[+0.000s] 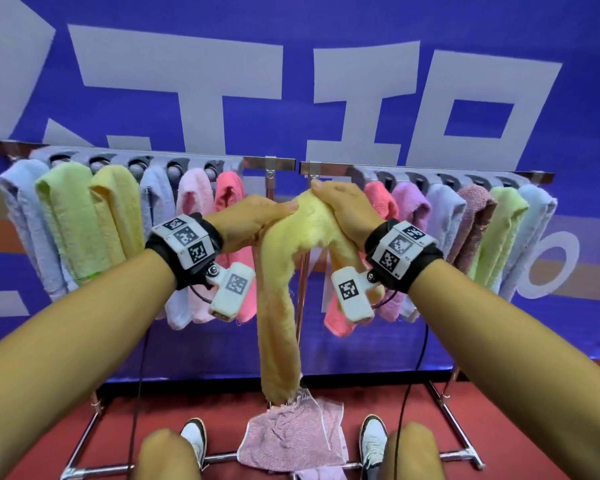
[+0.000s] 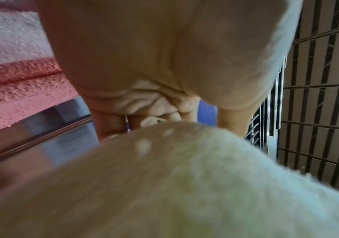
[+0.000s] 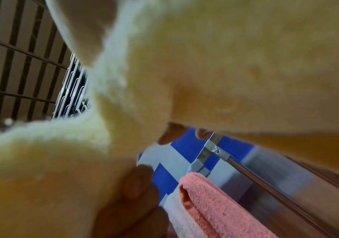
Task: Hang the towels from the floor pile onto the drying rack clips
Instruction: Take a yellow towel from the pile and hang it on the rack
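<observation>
A yellow towel (image 1: 280, 306) hangs bunched from both my hands, just below the middle of the drying rack (image 1: 413, 169). My left hand (image 1: 257, 220) grips its upper fold from the left, and my right hand (image 1: 340, 206) grips the top from the right, right under the rack's centre bracket (image 1: 312, 167). The towel's long end droops toward the floor. Close up, the yellow towel (image 2: 184, 185) fills the left wrist view below my left hand (image 2: 144, 64). In the right wrist view the yellow towel (image 3: 225, 64) covers most of the frame. A pink towel (image 1: 291, 434) lies on the floor.
Many coloured towels hang from clips along both halves of the rack, such as a green one (image 1: 70, 220) on the left and a coral one (image 1: 378, 202) on the right. The rack's metal base frame (image 1: 454, 420) stands on the red floor by my shoes (image 1: 373, 441).
</observation>
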`<action>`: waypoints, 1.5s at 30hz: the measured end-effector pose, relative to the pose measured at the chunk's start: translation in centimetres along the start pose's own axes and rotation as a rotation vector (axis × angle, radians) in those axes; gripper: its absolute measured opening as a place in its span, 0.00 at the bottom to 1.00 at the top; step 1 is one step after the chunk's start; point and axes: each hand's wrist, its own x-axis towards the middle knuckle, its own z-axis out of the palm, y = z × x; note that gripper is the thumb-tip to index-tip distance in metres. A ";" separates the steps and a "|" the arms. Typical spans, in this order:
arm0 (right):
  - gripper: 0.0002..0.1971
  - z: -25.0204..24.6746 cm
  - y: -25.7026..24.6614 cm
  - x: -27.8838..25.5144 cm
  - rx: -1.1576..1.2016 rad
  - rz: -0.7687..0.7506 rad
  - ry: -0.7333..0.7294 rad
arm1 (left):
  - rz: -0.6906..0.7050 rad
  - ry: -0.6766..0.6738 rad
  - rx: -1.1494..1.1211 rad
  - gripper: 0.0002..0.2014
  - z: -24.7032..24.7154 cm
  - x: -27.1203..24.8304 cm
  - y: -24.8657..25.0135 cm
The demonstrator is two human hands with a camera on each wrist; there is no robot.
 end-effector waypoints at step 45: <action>0.11 7.5 0.9 8.2 0.283 0.274 -0.182 | -0.012 0.325 0.101 0.13 -6.8 -0.8 -1.9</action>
